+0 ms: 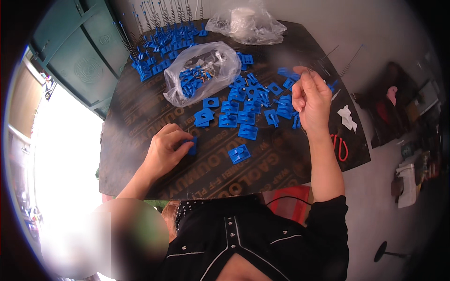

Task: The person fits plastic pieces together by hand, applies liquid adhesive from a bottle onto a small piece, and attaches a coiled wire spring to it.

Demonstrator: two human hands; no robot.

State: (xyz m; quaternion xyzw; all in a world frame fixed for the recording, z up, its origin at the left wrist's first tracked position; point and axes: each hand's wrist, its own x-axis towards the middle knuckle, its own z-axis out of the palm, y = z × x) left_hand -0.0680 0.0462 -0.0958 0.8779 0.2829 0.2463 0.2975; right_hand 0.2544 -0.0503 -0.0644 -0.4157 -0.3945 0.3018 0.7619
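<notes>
The left hand (165,149) rests on the dark board (140,117), thumb and fingers pinched around a small blue clip (192,146) at its edge, pressing it to the surface. The right hand (310,100) is raised above the board's right side, fingers curled together as if nipping something thin; whether it holds a wire or nothing I cannot tell. Between the hands lies a loose clip (239,153), and beyond it a scatter of clips (248,105) of the same kind. Farther back sits a clear bag (201,70) with more clips and some small metal parts, then rows of clips fitted with springs (164,35), and a second bag (246,23) at the far edge. Red-handled pliers (341,147) and a white scrap (348,117) lie to the right. The clip looks like light, stiff moulded plastic, smooth and easy to flick away, so it is probably best taken by its flat side edges with a fingertip pinch rather than by the raised middle.
</notes>
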